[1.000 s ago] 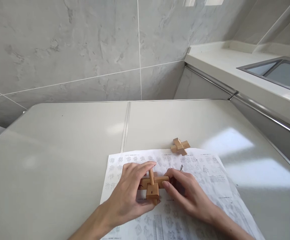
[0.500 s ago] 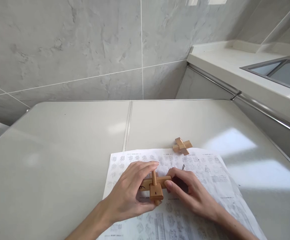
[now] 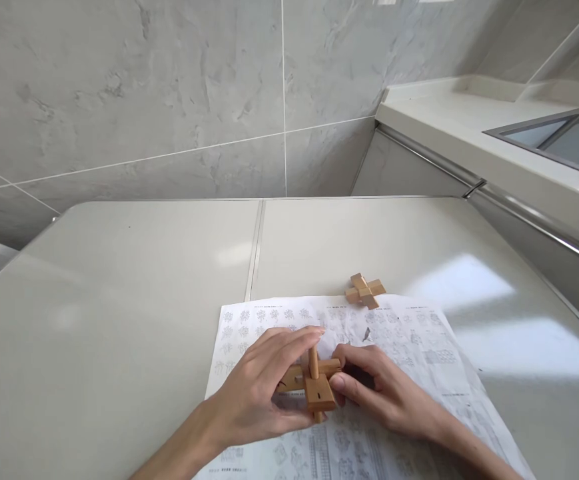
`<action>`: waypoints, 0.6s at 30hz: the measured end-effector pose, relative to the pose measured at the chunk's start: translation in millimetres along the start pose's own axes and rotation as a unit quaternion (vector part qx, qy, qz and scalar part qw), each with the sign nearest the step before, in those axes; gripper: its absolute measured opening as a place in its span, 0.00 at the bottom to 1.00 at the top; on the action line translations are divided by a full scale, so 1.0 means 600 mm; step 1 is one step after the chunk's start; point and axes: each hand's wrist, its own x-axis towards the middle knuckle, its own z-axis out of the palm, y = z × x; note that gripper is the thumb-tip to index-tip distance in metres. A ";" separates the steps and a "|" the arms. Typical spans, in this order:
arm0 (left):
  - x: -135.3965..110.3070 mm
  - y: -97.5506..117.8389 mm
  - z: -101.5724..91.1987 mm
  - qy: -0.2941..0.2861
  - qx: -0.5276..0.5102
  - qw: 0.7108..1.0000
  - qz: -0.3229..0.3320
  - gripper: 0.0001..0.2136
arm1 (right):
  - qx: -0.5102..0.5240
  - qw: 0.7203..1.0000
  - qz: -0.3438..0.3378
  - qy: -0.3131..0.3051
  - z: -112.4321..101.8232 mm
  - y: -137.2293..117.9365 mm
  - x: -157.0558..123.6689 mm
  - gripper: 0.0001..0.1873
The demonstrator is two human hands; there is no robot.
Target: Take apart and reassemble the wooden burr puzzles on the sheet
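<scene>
Between my hands is a wooden burr puzzle (image 3: pixel 320 392) made of interlocking bars, with a thin upright rod and crossing pieces. My left hand (image 3: pixel 264 387) is wrapped around it, fingertips over the rod's top and thumb at its lower end. My right hand (image 3: pixel 376 387) pinches the right end of the crossing bar between thumb and fingers; its other fingers curl under, partly hidden. Beneath both hands lies a printed paper sheet (image 3: pixel 434 393) covered with small line diagrams. Past my right hand, a second group of crossed wooden pieces (image 3: pixel 365 291) rests at the sheet's far edge.
The sheet lies on a glossy pale table (image 3: pixel 119 320) with a seam running across it. A grey tiled wall (image 3: pixel 169 80) stands behind. To the right is a white counter (image 3: pixel 444 127) with a metal-framed sink (image 3: pixel 559 140).
The puzzle has turned slightly and shifted a little to the right and toward me. My left fingertips moved right with it, while my right hand stays almost in place.
</scene>
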 end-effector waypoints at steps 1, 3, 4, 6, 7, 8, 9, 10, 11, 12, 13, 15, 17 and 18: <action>0.000 0.001 0.000 0.002 0.002 1.000 0.003 0.45 | 0.006 1.000 0.001 -0.001 -0.001 -0.001 0.000 0.25; -0.001 0.000 0.000 0.011 0.009 1.000 0.012 0.46 | 0.013 1.000 -0.004 0.001 -0.001 -0.001 0.000 0.25; -0.001 -0.001 0.001 0.015 0.011 1.000 0.015 0.46 | 0.016 1.000 -0.006 0.003 -0.001 -0.001 0.000 0.24; -0.001 -0.003 0.002 0.017 0.008 1.000 0.016 0.46 | 0.019 1.000 -0.009 0.007 0.001 0.001 0.000 0.24; -0.001 -0.004 0.002 0.015 0.003 1.000 0.013 0.47 | 0.019 1.000 -0.009 0.008 0.002 0.001 0.000 0.24; -0.001 -0.004 0.002 0.010 -0.002 1.000 0.007 0.47 | 0.020 1.000 -0.009 0.011 0.003 0.002 0.000 0.23; -0.001 -0.005 0.001 0.004 -0.006 1.000 0.001 0.47 | 0.019 1.000 -0.008 0.015 0.004 0.002 0.000 0.23; -0.001 -0.005 0.000 -0.001 -0.008 1.000 -0.006 0.48 | 0.019 1.000 -0.009 0.019 0.004 0.003 0.000 0.22; -0.001 -0.005 -0.002 -0.006 -0.011 1.000 -0.015 0.49 | 0.019 0.999 -0.011 0.024 0.005 0.003 0.000 0.22; -0.001 -0.004 -0.004 -0.012 -0.015 0.999 -0.028 0.50 | 0.019 0.999 -0.014 0.029 0.006 0.003 0.001 0.22; -0.002 -0.004 -0.006 -0.017 -0.021 0.999 -0.044 0.52 | 0.017 0.999 -0.017 0.033 0.006 0.003 0.001 0.22; -0.004 -0.003 -0.010 -0.019 -0.042 0.995 -0.088 0.56 | 0.007 0.999 -0.024 0.042 0.008 0.004 0.000 0.22; -0.006 -0.003 -0.014 -0.016 -0.067 0.989 -0.134 0.61 | -0.011 0.998 -0.027 0.050 0.009 0.006 0.000 0.22; -0.006 -0.002 -0.015 -0.013 -0.077 0.985 -0.154 0.62 | -0.020 0.998 -0.027 0.054 0.010 0.007 -0.001 0.22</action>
